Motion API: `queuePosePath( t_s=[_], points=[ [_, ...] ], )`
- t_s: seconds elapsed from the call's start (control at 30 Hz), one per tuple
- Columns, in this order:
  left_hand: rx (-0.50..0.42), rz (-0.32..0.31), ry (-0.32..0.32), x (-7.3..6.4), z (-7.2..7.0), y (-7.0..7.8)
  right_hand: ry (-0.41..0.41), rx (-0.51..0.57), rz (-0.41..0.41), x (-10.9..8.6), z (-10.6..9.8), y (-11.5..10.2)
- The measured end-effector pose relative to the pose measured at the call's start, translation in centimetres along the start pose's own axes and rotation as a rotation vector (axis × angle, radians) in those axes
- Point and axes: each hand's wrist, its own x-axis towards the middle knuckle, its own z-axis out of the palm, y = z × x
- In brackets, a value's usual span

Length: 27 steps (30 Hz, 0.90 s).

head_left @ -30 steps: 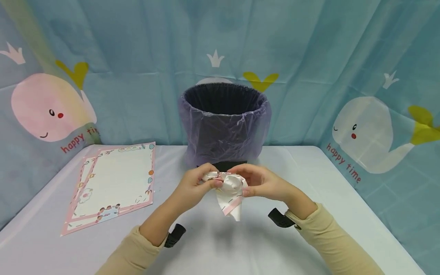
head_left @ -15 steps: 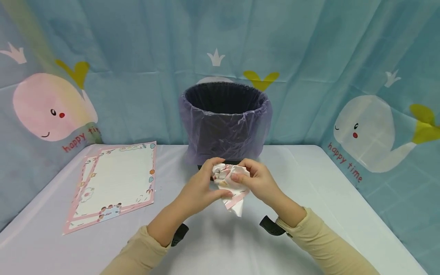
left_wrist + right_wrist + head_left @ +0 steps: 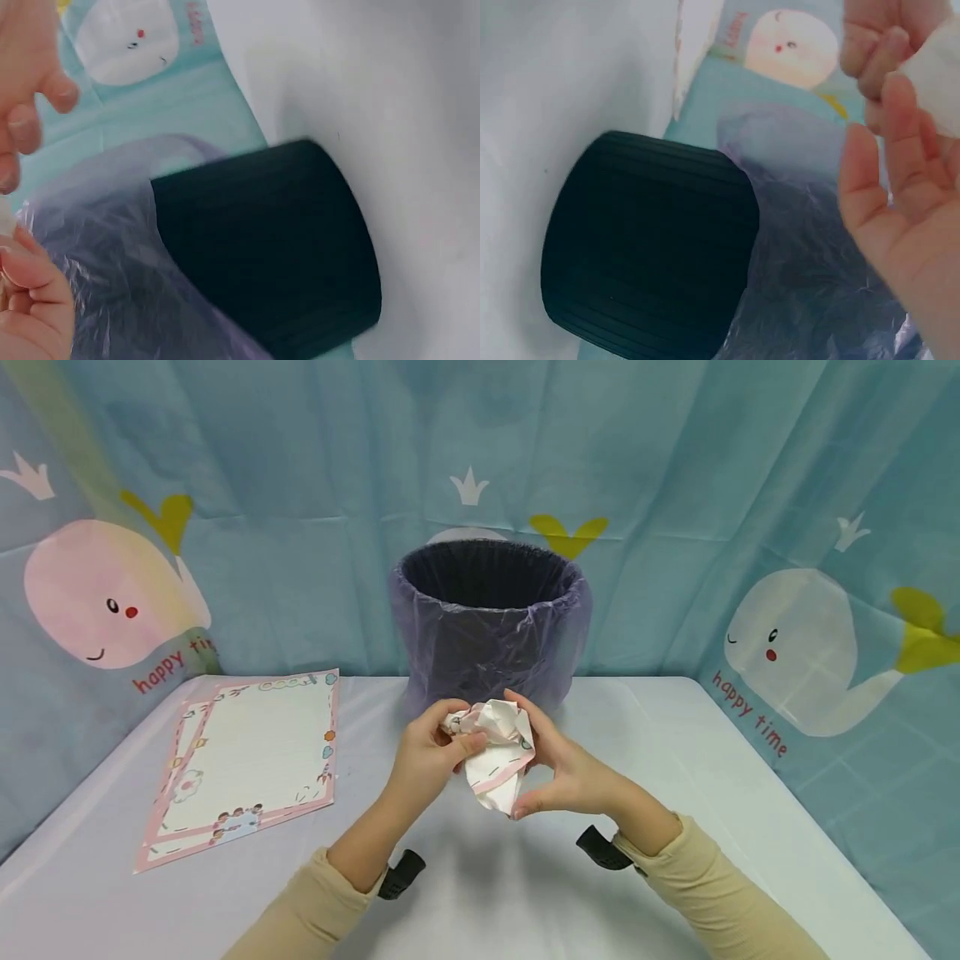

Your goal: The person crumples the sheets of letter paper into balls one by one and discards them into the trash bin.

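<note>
A crumpled sheet of paper (image 3: 498, 752), white with a pink printed border, is held above the table in front of the bin. My left hand (image 3: 427, 756) pinches its left side, thumb across the front and fingers curled behind. On the right, my right hand (image 3: 566, 777) is spread, its fingers reaching up along the paper's edge and the thumb lowered near its bottom tip. In the right wrist view the paper (image 3: 936, 79) lies by the fingers of that hand (image 3: 911, 195), which are nearly straight. Whether they touch it is hard to tell.
A dark trash bin (image 3: 262, 247) with a purple plastic liner (image 3: 487, 652) stands behind the hands, its mouth uncovered. Several flat sheets of bordered paper (image 3: 255, 743) lie overlapped at the table's left. A blue whale-print curtain (image 3: 300, 485) encloses the back and sides.
The paper has been turned and bunched between the hands. The right hand's pinch on it half a second ago has loosened into a spread; the left has gone from spread to pinching.
</note>
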Motion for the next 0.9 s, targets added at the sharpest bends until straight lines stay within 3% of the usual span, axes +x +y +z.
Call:
queuePosePath(
  t_s=[0.13, 0.27, 0.4, 0.5, 0.63, 0.73, 0.8, 0.9],
  points=[
    [-0.065, -0.077, -0.004, 0.1, 0.2, 0.0, 0.060, -0.053, 0.008, 0.2, 0.3, -0.1],
    [-0.118, -0.116, -0.013, 0.0, 0.7, 0.3, 0.208, -0.076, 0.047, 0.4, 1.5, -0.3],
    [-0.149, -0.115, -0.044, -0.1, 1.4, 0.6, 0.378, -0.036, 0.077, 0.5, 2.3, -0.2],
    [-0.160, -0.131, -0.112, -0.2, 1.5, 0.7, 0.455, 0.046, 0.034, 0.5, 2.5, 0.0],
    [-0.183, -0.142, -0.225, -0.2, 1.1, 0.9, 0.489, 0.133, -0.053, 0.7, 2.6, 0.1],
    [-0.238, -0.164, -0.262, -0.2, 0.8, 1.1, 0.479, 0.126, -0.089, 0.9, 2.6, 0.1],
    [-0.282, -0.194, -0.246, -0.1, 0.8, 1.1, 0.462, 0.051, -0.084, 0.9, 2.5, 0.0],
    [-0.322, -0.207, -0.132, 0.0, 0.9, 0.8, 0.369, 0.002, -0.009, 0.7, 2.5, -0.3]
  ],
)
